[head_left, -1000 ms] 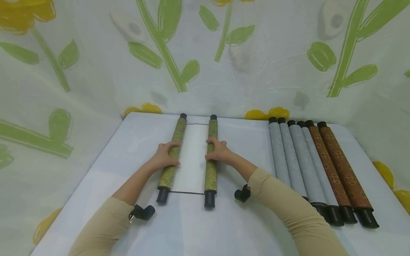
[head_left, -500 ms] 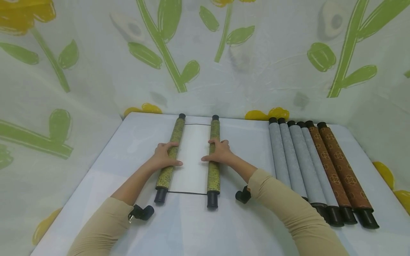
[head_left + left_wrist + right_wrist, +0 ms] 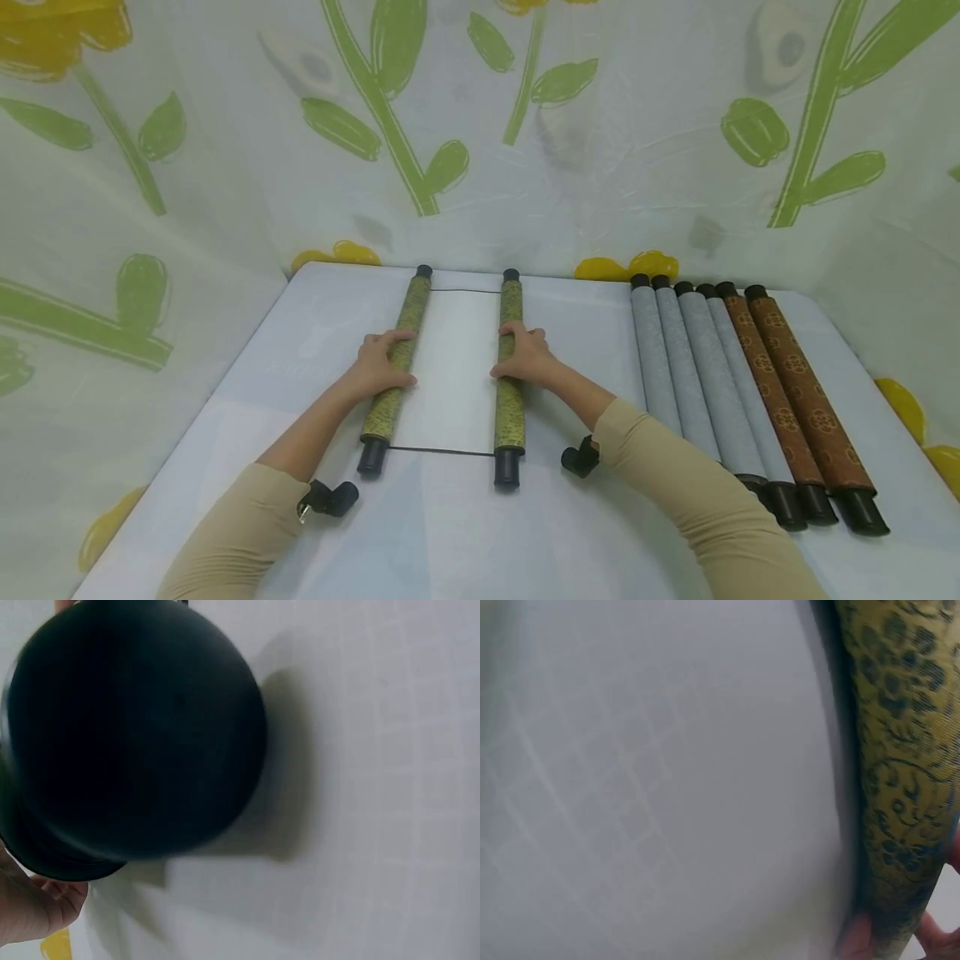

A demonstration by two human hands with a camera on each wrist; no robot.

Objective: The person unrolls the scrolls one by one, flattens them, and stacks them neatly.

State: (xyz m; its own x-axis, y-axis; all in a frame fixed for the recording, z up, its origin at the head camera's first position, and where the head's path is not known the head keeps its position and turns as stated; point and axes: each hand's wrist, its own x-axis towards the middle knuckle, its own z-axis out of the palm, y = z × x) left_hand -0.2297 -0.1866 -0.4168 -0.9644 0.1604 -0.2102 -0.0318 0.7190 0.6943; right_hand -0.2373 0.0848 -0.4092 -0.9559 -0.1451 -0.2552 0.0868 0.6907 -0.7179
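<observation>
A yellow-green patterned scroll (image 3: 453, 392) lies partly unrolled on the white table, blank white paper showing between its two rolls. My left hand (image 3: 377, 365) grips the left roll (image 3: 385, 410) near its middle, thumb on the paper side. Around the right roll (image 3: 510, 417) curl the thumb and fingers of my right hand (image 3: 527, 357). Both rolls end in black knobs. In the left wrist view a black knob (image 3: 142, 727) fills much of the picture, with part of a hand below. The right wrist view shows dark floral patterns on the yellow-green cloth (image 3: 904, 750), fingertips at its lower end.
On the right of the table (image 3: 360, 542) lies a row of rolled scrolls: several grey ones (image 3: 693, 367) and two brown ones (image 3: 802, 383) with a flower pattern. Behind stands a white curtain (image 3: 637, 183) printed with green leaves and yellow flowers.
The two rolls have moved apart, the right one shifting right and the left one slightly left. A wider strip of white paper shows between them. Both hands stay on the rolls.
</observation>
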